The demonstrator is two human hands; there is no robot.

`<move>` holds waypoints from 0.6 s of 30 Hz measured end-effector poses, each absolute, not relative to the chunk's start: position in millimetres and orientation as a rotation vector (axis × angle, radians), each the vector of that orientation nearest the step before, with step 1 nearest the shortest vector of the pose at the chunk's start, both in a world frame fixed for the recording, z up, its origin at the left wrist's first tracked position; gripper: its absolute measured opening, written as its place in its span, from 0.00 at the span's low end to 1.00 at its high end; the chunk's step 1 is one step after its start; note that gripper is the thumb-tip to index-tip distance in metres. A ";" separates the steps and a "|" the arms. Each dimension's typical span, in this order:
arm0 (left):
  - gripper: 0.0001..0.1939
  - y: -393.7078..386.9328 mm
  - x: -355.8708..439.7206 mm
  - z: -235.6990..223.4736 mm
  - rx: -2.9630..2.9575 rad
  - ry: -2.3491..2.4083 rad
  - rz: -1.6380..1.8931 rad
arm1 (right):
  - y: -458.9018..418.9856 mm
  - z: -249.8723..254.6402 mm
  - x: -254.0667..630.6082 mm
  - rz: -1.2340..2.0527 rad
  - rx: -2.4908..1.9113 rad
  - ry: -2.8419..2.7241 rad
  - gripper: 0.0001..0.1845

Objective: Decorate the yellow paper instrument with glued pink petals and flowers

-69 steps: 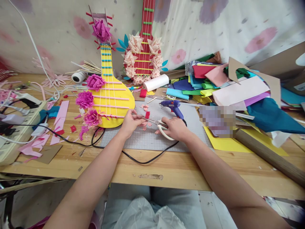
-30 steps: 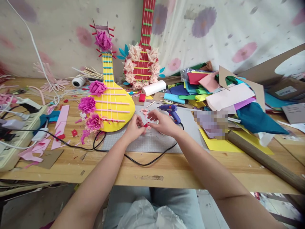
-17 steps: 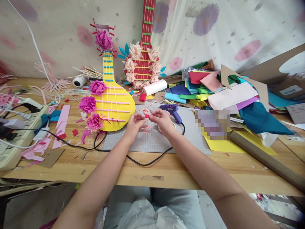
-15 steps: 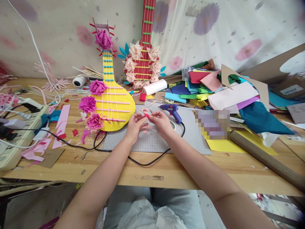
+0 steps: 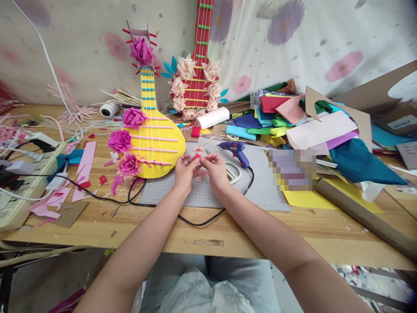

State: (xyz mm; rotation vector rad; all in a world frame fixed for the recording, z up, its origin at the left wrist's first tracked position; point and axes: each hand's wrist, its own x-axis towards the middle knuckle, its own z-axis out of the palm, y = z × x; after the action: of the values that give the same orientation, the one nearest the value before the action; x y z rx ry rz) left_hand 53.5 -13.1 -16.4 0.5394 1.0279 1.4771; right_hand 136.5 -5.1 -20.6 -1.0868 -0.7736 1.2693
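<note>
A small piece of red paper point(image 5: 197, 156) is pinched between the fingertips of my left hand point(image 5: 185, 171) and my right hand point(image 5: 215, 168). My hands nearly meet above the grey cutting mat point(image 5: 202, 198). Pink paper petals point(image 5: 201, 174) lie on the mat around and beneath my fingers. Scissors with white handles point(image 5: 235, 173) rest on the mat beside my right hand, their blades hidden. Further right is a blue glue gun point(image 5: 237, 151) with a black cord. Left of my hands stands a yellow paper lute point(image 5: 159, 145) with magenta flowers.
A red lute point(image 5: 197, 87) with pale flowers leans at the back. Coloured paper point(image 5: 270, 117) is heaped at the right, near a cardboard tube point(image 5: 361, 213) and a blurred-out object point(image 5: 291, 169). A power strip point(image 5: 35, 187) and pink scraps point(image 5: 86, 163) lie left.
The scissors, in my right hand at first, now lie on the mat. My right hand has moved over to the red paper; its fringed strip now looks smaller and bunched between my fingers.
</note>
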 end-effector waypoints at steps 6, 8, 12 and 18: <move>0.20 -10.7 49.9 -17.0 0.517 1.066 1.504 | -7.5 -14.7 156.8 1.183 -1.198 -1.173 0.18; 0.19 -10.9 47.8 -16.7 0.529 1.077 1.518 | -8.9 -8.5 182.5 0.972 -1.343 -1.435 0.14; 0.19 -11.6 45.8 -17.2 0.620 1.077 1.486 | -8.5 3.8 247.7 0.654 -1.900 -1.888 0.20; 0.21 -11.0 45.9 -20.7 0.735 1.127 1.368 | 18.4 -5.4 283.7 0.266 -1.931 -1.885 0.27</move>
State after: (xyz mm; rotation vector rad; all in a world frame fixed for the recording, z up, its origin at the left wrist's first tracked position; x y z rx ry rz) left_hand 45.9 -11.0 -20.7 0.7351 1.1270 1.3675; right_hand 283.7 18.4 -5.4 -1.9315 -1.8854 0.2664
